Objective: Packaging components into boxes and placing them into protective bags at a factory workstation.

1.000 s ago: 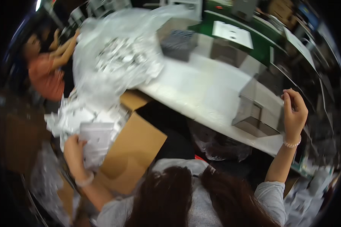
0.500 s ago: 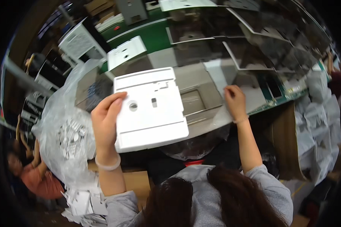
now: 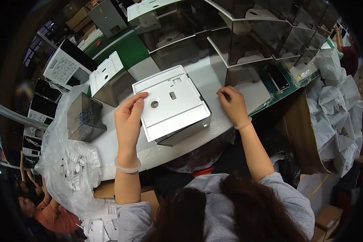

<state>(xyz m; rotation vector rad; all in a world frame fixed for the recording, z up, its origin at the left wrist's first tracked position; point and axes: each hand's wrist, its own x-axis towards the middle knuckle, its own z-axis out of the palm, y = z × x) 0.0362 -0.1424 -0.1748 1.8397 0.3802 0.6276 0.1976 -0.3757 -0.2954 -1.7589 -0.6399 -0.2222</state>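
Observation:
A white plastic panel (image 3: pixel 171 111) with a round hole and a small slot lies over the top of a smoky see-through box (image 3: pixel 189 130). Its left part juts out past the box wall. My left hand (image 3: pixel 130 115) grips the panel's left edge between thumb and fingers. Right of the box, my right hand (image 3: pixel 233 105) hovers apart from the panel, its fingers curled together. Whatever they may pinch is too small or hidden to make out.
Smoky boxes with white tops (image 3: pixel 250 36) are stacked along the back right. A smoky bin of small bluish parts (image 3: pixel 84 119) stands left, beside a plastic bag of white pieces (image 3: pixel 74 165). A phone (image 3: pixel 278 77) lies at the right. Another person in orange (image 3: pixel 54 215) sits lower left.
The white panel has gone from being held up, tilted, in front of the box to lying over its top. My left hand moved with it. The whole view has also shifted.

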